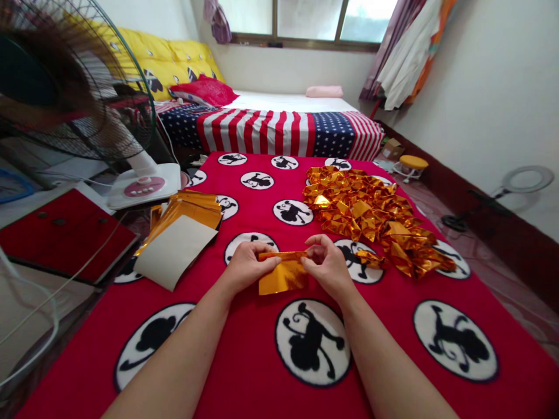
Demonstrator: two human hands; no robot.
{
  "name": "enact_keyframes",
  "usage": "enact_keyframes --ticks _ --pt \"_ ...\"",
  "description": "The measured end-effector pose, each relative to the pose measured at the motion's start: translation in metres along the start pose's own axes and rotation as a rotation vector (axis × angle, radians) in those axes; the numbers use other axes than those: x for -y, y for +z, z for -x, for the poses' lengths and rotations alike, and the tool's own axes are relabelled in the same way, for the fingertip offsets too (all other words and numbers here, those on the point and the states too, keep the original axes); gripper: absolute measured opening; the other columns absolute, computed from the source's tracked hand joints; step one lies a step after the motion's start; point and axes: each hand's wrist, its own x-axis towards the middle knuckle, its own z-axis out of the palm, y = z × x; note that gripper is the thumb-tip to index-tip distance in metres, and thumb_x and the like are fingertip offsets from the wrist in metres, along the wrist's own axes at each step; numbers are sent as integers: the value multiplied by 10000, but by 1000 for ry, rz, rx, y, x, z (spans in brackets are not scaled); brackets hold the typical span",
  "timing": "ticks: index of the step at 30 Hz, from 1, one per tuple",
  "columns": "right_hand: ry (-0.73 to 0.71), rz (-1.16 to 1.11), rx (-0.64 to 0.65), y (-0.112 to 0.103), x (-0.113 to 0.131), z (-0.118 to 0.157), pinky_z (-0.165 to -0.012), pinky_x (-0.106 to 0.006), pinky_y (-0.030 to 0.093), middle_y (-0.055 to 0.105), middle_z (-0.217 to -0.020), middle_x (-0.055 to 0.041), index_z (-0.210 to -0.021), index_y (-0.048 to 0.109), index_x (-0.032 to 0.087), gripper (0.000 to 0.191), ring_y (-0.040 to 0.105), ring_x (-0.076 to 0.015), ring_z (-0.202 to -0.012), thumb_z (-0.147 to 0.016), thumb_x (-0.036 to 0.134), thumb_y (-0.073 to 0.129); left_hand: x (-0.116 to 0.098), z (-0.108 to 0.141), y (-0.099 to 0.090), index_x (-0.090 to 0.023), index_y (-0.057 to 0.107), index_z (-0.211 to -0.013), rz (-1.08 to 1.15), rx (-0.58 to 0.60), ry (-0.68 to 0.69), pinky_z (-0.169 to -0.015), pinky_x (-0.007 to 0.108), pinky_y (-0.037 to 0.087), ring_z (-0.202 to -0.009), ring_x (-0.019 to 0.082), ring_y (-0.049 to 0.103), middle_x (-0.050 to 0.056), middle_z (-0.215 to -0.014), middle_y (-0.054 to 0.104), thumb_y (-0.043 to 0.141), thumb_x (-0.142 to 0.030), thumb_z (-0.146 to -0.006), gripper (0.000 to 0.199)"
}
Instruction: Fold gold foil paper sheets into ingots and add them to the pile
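A small sheet of shiny gold foil paper [283,277] is held up over the red cloth, its top edge folded over. My left hand [250,266] pinches its upper left corner between thumb and fingers. At the upper right corner my right hand [326,265] pinches the same sheet. On the left lies a fanned stack of gold sheets [196,208], with a pale sheet [174,250] face up on top. A large heap of folded gold foil pieces [362,203] spreads over the right side, and one small folded piece [370,258] lies near my right hand.
The red cloth [244,361] with monkey prints covers the surface before me. A running fan [144,169] stands at the left beside a red panel [65,233]. Behind are a bed [271,131], a yellow stool [413,162] and a ring light [524,177] by the right wall.
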Motion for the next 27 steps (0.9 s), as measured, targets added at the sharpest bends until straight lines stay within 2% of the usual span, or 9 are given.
enact_keyframes --ticks 5,10,12,14,17,20,25,27 --pt "40 -86 -28 -5 -3 -3 -507 -213 372 581 -605 71 -957 485 221 317 506 -105 -510 -677 209 634 1 0 0 -124 732 -751 19 -19 16 -444 177 391 -518 114 569 13 -617 628 719 -331 -708 213" --pt "26 -208 -147 -8 -1 -4 -578 -234 457 604 -680 36 -967 528 214 273 560 -128 -605 -704 232 604 1 -1 -1 -131 725 -770 115 -59 -36 -479 200 447 -548 140 613 28 -650 660 728 -355 -696 236" --pt "-9 -173 -111 -5 1 -2 -623 -240 484 635 -807 -2 -1003 571 210 296 599 -145 -709 -727 282 652 1 -2 0 -129 725 -753 42 -44 5 -479 196 435 -562 140 610 31 -653 658 718 -342 -704 219" --pt "-18 -74 -17 2 3 1 -645 -243 493 662 -880 -31 -1009 616 202 322 620 -161 -763 -723 317 712 2 -2 1 -125 722 -737 -36 -33 54 -482 192 421 -575 138 601 32 -650 654 704 -331 -717 208" --pt "20 60 76 11 3 3 -561 -229 459 672 -760 -24 -869 668 185 205 606 -154 -653 -744 341 712 3 -3 3 -122 712 -736 -65 -25 87 -487 189 406 -570 129 582 22 -630 641 678 -335 -743 216" --pt "16 102 76 15 1 3 -509 -215 415 645 -664 -8 -757 664 175 168 573 -139 -581 -760 340 690 1 -3 4 -125 706 -730 -84 -26 119 -493 188 397 -567 124 570 15 -622 637 674 -316 -735 194" --pt "-10 119 57 15 1 3 -496 -208 399 611 -627 7 -731 662 175 145 538 -127 -552 -751 318 677 -10 -1 9 -153 734 -760 -216 -75 218 -640 216 464 -697 154 632 38 -750 711 684 -218 -672 121" --pt "-4 128 58 14 1 4 -504 -211 411 616 -632 5 -732 668 176 136 542 -129 -553 -745 311 673 -13 -1 10 -157 738 -737 -260 -70 210 -628 216 460 -684 154 634 40 -742 717 667 -202 -666 110"
